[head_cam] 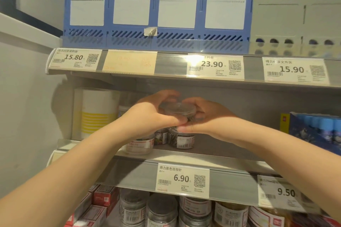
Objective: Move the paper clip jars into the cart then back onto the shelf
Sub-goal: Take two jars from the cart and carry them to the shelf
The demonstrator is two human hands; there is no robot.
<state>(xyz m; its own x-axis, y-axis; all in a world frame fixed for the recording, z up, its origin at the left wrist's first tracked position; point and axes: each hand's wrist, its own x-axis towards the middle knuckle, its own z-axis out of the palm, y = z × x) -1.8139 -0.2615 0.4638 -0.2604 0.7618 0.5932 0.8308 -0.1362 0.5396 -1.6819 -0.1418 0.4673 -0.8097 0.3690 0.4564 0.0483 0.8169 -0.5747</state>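
Both hands are clamped from opposite sides on a small round clear plastic jar (178,109) with a see-through lid. The left hand (153,116) wraps its left wall with fingers curled round the far side. The right hand (208,116) pinches its right wall, and the two thumbs meet on the near face. This two-sided hold looks meant to keep the jar level over a narrow footing. It is directly above a second clear jar of dark metal clips (182,139) with a white barcode label, which stands on the grey metal middle shelf (221,155).

Whether the upper jar rests on the lower lid or hangs just over it is hard to say, because the thumbs cover the seam. Just left of this stack stands a clear jar with a red and white label (141,143), close enough that the two may touch. Both are set near the front edge, above the white 6.90 price tag (182,179). Further left a tall white box with yellow stripes (96,112) stands against the side wall.

On the shelf below, more grey-lidded clear jars (162,210) are packed tight. No cart is in view (it may be below or behind the camera). So the step is probably either lifting the top jar off or seating it, and I cannot tell which.
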